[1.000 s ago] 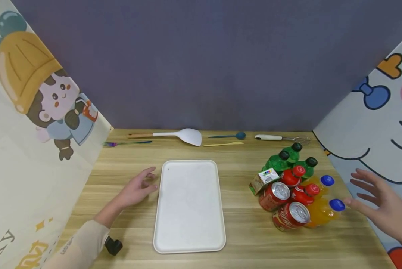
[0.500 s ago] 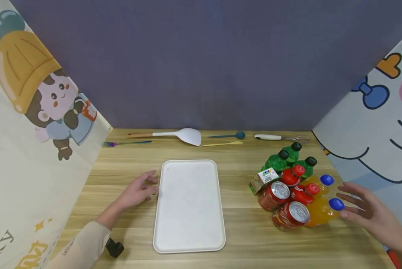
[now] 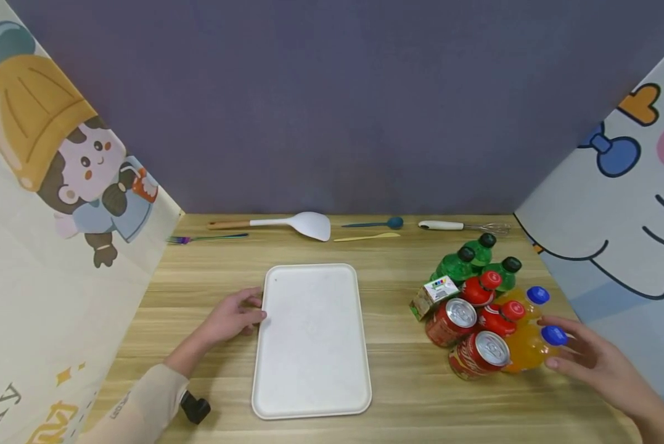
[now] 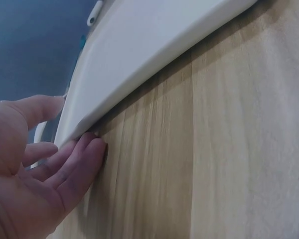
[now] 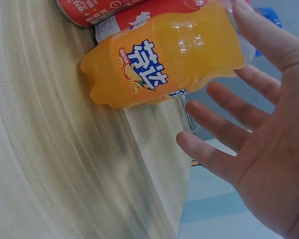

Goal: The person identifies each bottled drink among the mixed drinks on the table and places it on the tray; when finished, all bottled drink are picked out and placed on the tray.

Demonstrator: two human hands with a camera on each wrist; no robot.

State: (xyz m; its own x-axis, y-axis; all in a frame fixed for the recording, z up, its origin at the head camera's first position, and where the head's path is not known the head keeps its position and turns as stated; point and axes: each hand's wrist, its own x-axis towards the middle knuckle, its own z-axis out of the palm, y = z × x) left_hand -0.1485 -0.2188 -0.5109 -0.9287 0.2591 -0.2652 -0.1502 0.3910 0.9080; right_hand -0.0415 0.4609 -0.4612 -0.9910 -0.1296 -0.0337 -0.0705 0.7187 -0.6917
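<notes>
Beside the left long edge of a white tray (image 3: 312,339), my left hand (image 3: 230,317) has its thumb tip overlapping the rim. In the left wrist view its fingers (image 4: 82,159) reach the underside of that edge, with the thumb apart above. At the right, my right hand (image 3: 592,361) is spread around the near orange soda bottle (image 3: 528,348), which has a blue cap. In the right wrist view the thumb lies by the bottle's neck and the fingers are extended behind the bottle (image 5: 154,59), with the palm away from it.
Close by stand two red cola cans (image 3: 478,354), red-capped bottles (image 3: 500,317), another orange soda bottle (image 3: 523,303), green bottles (image 3: 455,266) and a small carton (image 3: 433,296). Along the back wall lie a fork (image 3: 206,238), white turner (image 3: 309,226), blue spoon (image 3: 394,223), yellow knife (image 3: 367,237) and whisk (image 3: 465,226).
My right hand has moved left from beyond the bottles to around the near orange soda bottle. My left hand has shifted slightly right and down, onto the tray's edge.
</notes>
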